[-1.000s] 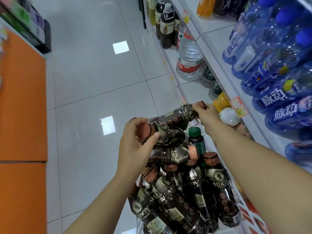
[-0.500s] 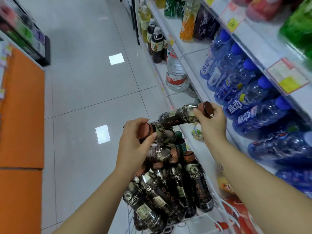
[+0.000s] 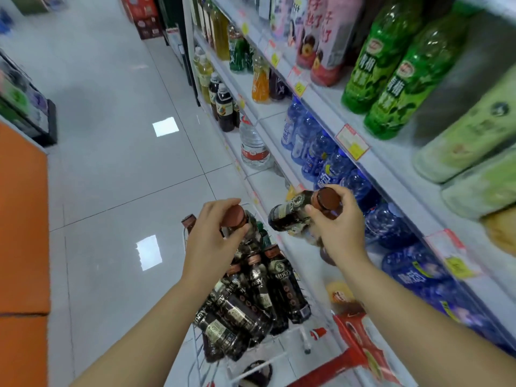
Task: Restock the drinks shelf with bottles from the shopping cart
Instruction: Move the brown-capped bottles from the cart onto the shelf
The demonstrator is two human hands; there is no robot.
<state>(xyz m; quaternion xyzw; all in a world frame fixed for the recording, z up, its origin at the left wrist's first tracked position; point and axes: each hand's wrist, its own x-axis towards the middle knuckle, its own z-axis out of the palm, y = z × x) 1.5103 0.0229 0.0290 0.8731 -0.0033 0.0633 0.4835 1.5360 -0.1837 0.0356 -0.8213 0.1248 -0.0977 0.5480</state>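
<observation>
My left hand (image 3: pixel 213 236) grips the brown cap end of a dark drink bottle (image 3: pixel 250 233) just above the shopping cart (image 3: pixel 195 350). My right hand (image 3: pixel 337 230) holds a second dark bottle (image 3: pixel 290 212) by its brown cap, lifted and tilted toward the drinks shelf (image 3: pixel 396 174) on the right. Several more dark bottles with brown caps (image 3: pixel 262 294) lie piled in the wire cart below my hands.
The shelving runs along the right: blue bottles (image 3: pixel 321 146) on the lower tier, green bottles (image 3: pixel 391 65) and pale cartons (image 3: pixel 474 135) above, with yellow price tags (image 3: pixel 351 142) on the edges. A large water jug (image 3: pixel 255 148) stands low. An orange counter (image 3: pixel 19 219) borders the white tiled aisle (image 3: pixel 117 169) on the left.
Both hands have lifted their bottles higher out of the cart. The right hand's bottle has swung further right toward the shelf. My view has tilted up, showing higher shelves.
</observation>
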